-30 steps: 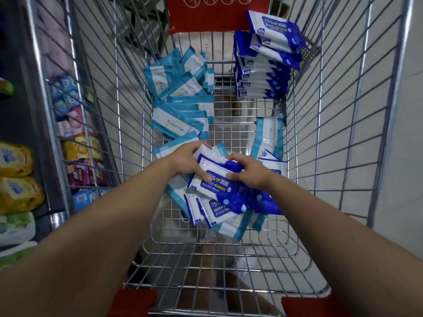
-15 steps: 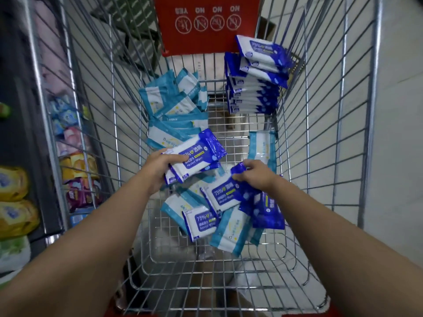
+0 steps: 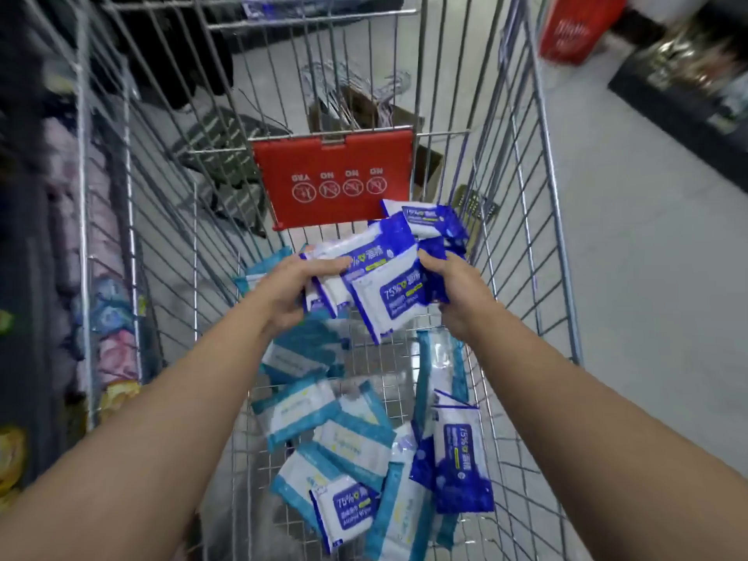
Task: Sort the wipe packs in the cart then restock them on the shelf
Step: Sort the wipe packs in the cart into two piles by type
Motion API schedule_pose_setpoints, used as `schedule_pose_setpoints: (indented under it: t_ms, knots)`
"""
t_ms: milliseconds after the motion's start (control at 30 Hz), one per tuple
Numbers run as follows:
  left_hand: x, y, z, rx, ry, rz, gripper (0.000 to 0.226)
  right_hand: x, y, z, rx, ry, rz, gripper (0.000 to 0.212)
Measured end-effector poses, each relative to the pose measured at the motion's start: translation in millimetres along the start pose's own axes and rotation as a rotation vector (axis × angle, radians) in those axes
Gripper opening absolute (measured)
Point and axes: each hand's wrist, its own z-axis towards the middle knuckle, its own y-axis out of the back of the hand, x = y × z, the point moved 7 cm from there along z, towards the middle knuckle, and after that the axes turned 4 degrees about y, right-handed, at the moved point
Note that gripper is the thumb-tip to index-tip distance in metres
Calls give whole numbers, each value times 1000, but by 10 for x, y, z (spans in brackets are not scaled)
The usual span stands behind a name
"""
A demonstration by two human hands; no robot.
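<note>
Your left hand [image 3: 299, 285] and right hand [image 3: 453, 289], fingers [image 3: 328, 264] clenched on a loose fan of dark-blue alcohol wipe packs [image 3: 384, 289], could let slippery ones drop among the teal wipe packs [image 3: 299, 415] at 6 o'clock.

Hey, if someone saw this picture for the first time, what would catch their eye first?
Most striking are the left hand and right hand gripping a bundle of dark blue wipe packs between them, above the middle of the wire cart. Just beyond, a red panel hangs at the cart's far end. Below the hands, light blue packs lie jumbled on the cart floor.
</note>
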Motion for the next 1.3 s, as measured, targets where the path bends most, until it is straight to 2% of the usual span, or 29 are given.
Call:
schedule_pose_setpoints:
  t_ms: [67, 133, 200, 300, 367, 467, 533, 600, 667, 733, 767, 867, 900, 967, 1033, 1100, 1133, 1233, 1300]
  knots:
    - [-182, -219, 90, 14, -58, -9, 22, -18, -45, 114, -60, -23, 45, 22]
    - [-339, -420, 183, 10, -101, 75, 23, -16, -25, 251, -158, -37, 54, 35]
    - [-423, -561, 290, 7, -114, 176, 36, 35, 85, 358, -331, -46, 43, 37]
    - [-510, -745, 446, -2, -118, 293, 74, 144, 202, 483, -504, -53, 144, 38]
    - [-592, -784, 619, -62, -132, 295, 70, 223, 177, 565, -505, -49, 291, 37]
    - [-651, -854, 898, -115, -144, 232, 44, 318, 89, 679, -417, -16, 540, 15]
    - [-620, -870, 1026, -226, -155, 285, 38, 307, 99, 701, -413, -21, 578, 10]
    - [-513, -803, 1189, -339, -139, 343, 61, 240, 211, 698, -494, -48, 371, 23]
    - [-298, -733, 1452, -320, -72, 292, 94, 205, 319, 709, -580, -46, 75, 33]
    - [-184, -694, 1544, -297, -28, 298, 108, 213, 354, 699, -630, -10, -115, 42]
    - [-237, -728, 1436, -289, -20, 302, 103, 224, 359, 681, -649, -12, -205, 48]
    - [-404, -904, 1196, -259, 3, 244, 49, 194, 334, 688, -646, -89, -350, 74]
    - [-419, -926, 1196, -267, 25, 239, 40, 162, 302, 692, -629, -126, -340, 81]
    - [-440, -947, 1196, -270, 41, 275, 36, 95, 222, 646, -612, -184, -251, 94]
    - [-456, -924, 1195, -270, 25, 313, 56, -18, 199, 583, -614, -204, -135, 105]
    - [-430, -806, 1086, -360, 15, 431, 91, -119, 232, 476, -593, -159, -184, 99]
    - [-411, -713, 1014, -438, -23, 534, 96, -178, 262, 417, -562, -115, -277, 87]
    - [-257, -508, 634, -588, -217, 847, 83, -408, 304, 153, -373, 32, -622, 50]
    - [32, -409, 376, -573, -330, 964, 73, -708, 279, -20, -185, 41, -848, 37]
